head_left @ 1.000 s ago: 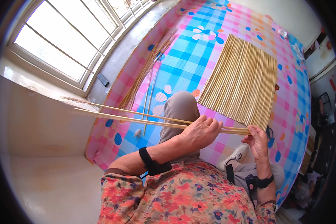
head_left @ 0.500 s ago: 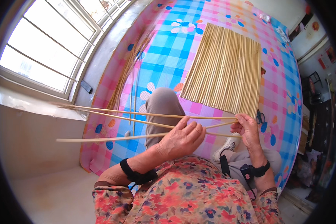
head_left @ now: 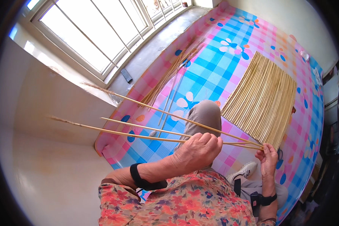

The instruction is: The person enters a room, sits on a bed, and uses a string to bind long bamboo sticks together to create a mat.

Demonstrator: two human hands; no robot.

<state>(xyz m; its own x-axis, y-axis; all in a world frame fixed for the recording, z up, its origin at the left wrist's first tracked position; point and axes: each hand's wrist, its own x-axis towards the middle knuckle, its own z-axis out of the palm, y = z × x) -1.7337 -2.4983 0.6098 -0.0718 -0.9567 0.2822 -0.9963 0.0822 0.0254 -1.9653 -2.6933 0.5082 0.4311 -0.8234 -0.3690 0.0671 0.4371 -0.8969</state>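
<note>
Three long, thin, straw-coloured reed stalks (head_left: 154, 106) stretch across in front of me, two with feathery tips at the far left. My right hand (head_left: 268, 160) pinches their right-hand ends together. Closed around the two lower stalks (head_left: 147, 138) is my left hand (head_left: 201, 150), above my lap; the upper stalk passes just beyond its knuckles. Past my right hand lies a flat mat (head_left: 261, 98) of many stalks set side by side, its near corner close to my fingers.
A pink and blue checked, flowered sheet (head_left: 199, 71) covers the surface I sit on. Loose stalks (head_left: 165, 79) lie along its left side. A dark remote control (head_left: 126, 75) rests on the sill by the barred window (head_left: 90, 30). My raised knee (head_left: 203, 116) is beneath the stalks.
My view has turned, so the scene sits farther right. The stalks have shifted in my hands: the lower two are now closer together, and the upper one slants more steeply away from them.
</note>
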